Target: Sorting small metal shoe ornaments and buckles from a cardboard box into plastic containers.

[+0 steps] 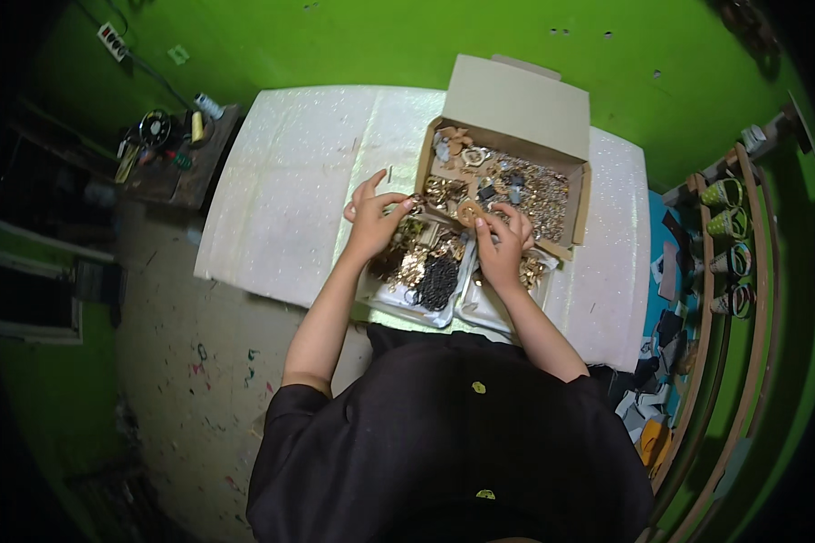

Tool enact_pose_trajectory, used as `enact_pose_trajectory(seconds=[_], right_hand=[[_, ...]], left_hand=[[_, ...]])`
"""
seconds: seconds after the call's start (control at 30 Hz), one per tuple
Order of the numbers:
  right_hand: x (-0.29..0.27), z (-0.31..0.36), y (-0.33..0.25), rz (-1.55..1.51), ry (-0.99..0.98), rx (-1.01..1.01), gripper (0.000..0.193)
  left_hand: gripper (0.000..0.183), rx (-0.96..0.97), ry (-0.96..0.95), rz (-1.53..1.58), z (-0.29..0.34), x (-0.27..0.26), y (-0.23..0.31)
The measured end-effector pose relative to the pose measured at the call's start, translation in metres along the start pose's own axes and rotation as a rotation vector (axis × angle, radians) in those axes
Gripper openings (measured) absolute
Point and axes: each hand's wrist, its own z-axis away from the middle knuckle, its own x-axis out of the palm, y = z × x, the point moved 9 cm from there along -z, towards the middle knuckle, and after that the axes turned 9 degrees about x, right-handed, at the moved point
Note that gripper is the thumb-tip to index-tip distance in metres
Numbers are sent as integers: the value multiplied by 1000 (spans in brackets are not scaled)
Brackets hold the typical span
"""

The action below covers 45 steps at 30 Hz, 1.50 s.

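Note:
My left hand (374,220) is held over the left white tray, thumb and forefinger pinched on a small dark shiny piece (417,203) whose kind is too small to make out. Between the thumb and fingers of my right hand (505,242) is a tan oval buckle-like piece (468,213), in front of the open cardboard box (581,210). Compartments in the box hold gold, silver and dark metal bits, with tan pieces at its far left. Below my hands, the left white tray (406,305) holds gold pieces and a black heap (439,282). My right forearm partly covers the right white tray (484,312).
The box's raised lid (516,101) leans back toward the green wall. Everything stands on a white glittery table (285,181). Rails with several green-and-white sandals (724,222) run along the right. At the left, a small dark table (190,185) bears thread spools.

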Motion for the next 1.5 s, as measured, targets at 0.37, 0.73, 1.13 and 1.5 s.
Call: enact_pose_trajectory(seconds=[0.37, 0.73, 1.13, 1.5], right_hand=[[131, 73, -56, 261, -631, -293, 14], [175, 84, -69, 443, -628, -439, 16], [170, 80, -61, 382, -397, -400, 25], [122, 71, -112, 87, -478, -323, 33]], left_hand=[[22, -314, 113, -46, 100, -63, -77], [21, -375, 111, -89, 131, -75, -101], [24, -265, 125, -40, 123, -77, -91], [27, -347, 65, 147, 114, -53, -86]])
